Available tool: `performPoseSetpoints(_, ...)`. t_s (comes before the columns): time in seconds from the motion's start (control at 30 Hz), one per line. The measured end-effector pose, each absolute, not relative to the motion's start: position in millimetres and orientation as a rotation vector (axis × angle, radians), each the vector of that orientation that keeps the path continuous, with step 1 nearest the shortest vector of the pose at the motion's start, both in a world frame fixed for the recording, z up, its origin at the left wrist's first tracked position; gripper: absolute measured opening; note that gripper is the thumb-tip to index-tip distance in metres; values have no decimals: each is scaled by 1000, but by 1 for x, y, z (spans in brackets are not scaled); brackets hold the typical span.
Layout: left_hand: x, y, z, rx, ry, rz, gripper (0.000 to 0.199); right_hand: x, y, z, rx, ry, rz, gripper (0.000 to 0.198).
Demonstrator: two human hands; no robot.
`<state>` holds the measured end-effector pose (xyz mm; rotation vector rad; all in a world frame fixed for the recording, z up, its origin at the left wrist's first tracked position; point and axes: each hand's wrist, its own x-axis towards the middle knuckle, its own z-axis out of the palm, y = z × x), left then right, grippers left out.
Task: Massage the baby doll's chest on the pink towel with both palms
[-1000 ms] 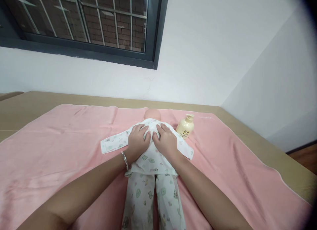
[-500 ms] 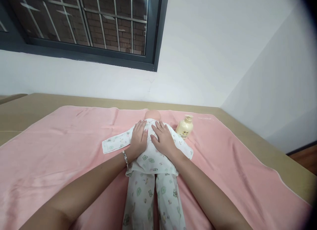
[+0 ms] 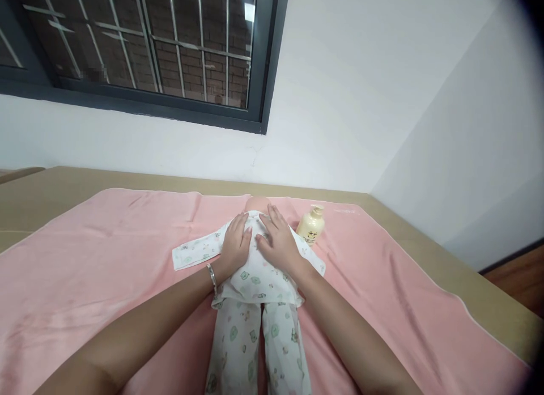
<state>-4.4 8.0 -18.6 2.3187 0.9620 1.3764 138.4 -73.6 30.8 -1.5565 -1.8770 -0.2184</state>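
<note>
Your left forearm and right forearm, both bare, reach forward from the lower edge and converge. Your left hand is palm down, its fingers stretched forward and held close together, the thumb slightly apart. Your right hand is also palm down, fingers extended and angled a little leftward, thumb splayed inward. The two hands sit side by side without touching.

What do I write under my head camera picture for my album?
Left hand and right hand lie on a patterned white top, near a yellow pump bottle on a pink blanket.
</note>
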Motion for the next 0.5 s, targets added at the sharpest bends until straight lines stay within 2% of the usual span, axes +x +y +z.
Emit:
performPoseSetpoints(0.27,-7,11,-23,2307,988,1373,44,129,-74,27,-1629,-2040,-19,47)
performPoseSetpoints(0.5,-8,2,-9,2496,1092,1214,40,157,-100,91,-1561,-1833,-175,48)
